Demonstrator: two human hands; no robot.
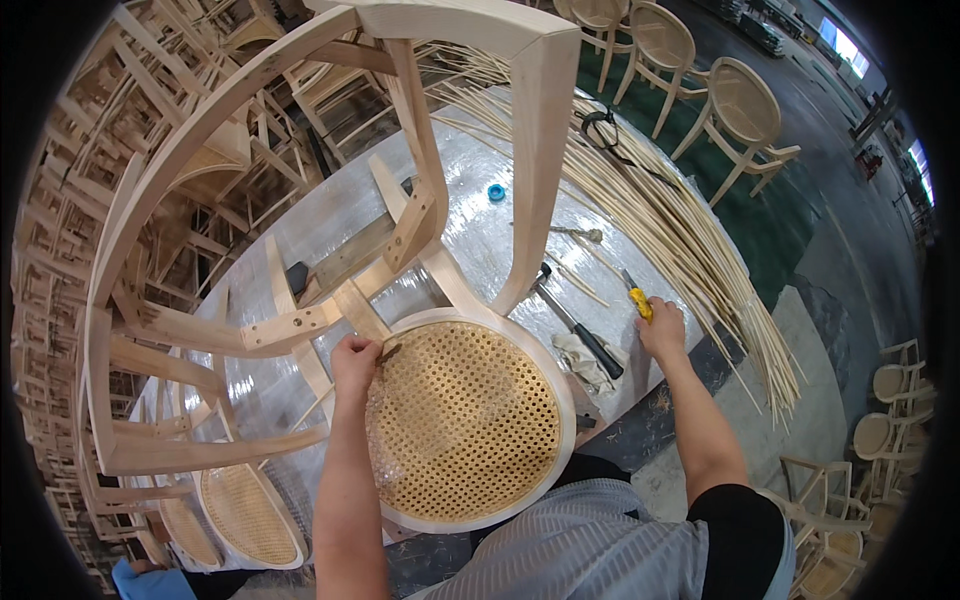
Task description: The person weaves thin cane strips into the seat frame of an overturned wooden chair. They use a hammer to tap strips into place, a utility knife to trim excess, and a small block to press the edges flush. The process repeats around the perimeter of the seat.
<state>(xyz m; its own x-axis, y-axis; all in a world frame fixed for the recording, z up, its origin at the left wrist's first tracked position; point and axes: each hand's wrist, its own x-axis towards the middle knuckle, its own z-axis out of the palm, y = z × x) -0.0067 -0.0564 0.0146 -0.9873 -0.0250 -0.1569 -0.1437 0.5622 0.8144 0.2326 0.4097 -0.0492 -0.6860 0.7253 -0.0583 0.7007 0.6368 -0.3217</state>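
A pale wooden chair frame (540, 150) lies tipped on the table, its round woven cane panel (465, 425) close to my body. At the panel's upper left rim, my left hand (356, 366) is closed in a pinch, beside a small dark strip (393, 352) on the cane. Whatever its fingertips hold is too small to make out. Off to the right, my right hand (661, 326) grips a yellow-handled tool (640, 301) with a short metal blade, held apart from the chair. Between it and the panel lie a black-handled hammer (590, 340) and a crumpled white cloth (580, 360).
Long rattan sticks (660, 205) run along the table's right side. A small teal ring (496, 192) lies on the plastic-covered tabletop (470, 160). More cane panels (250, 515) sit at lower left, near another person's blue sleeve (150, 582). Stacked chair frames (200, 150) crowd the left.
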